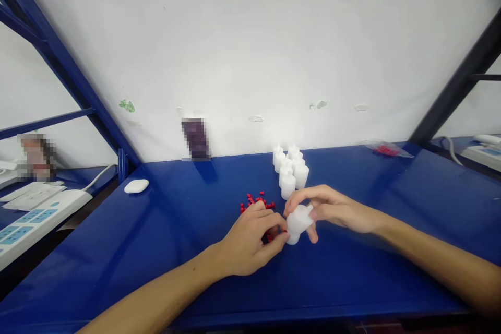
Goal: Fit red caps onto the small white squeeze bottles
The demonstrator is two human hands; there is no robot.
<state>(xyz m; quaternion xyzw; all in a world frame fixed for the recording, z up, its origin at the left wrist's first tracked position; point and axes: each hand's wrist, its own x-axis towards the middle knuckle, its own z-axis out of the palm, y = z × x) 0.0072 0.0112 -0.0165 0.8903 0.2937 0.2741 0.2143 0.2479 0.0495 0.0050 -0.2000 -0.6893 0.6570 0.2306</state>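
My right hand (329, 207) is wrapped round a white plastic bottle (299, 219), which is tilted above the blue table (219, 188). Close to the bottle's left side, my left hand (258, 237) pinches a tiny red piece (284, 230) between thumb and forefinger. Several small red pieces (260, 200) lie scattered just behind my left hand, and its fingers hide some of them. A group of white bottles (288, 183) stands upright behind my hands.
A clear bag with red pieces (385, 151) lies at the back right. A white case (136, 186) rests on the left side of the table. White power strips (43, 219) lie beyond the blue posts (78, 73). A blurred dark object (197, 138) leans on the wall.
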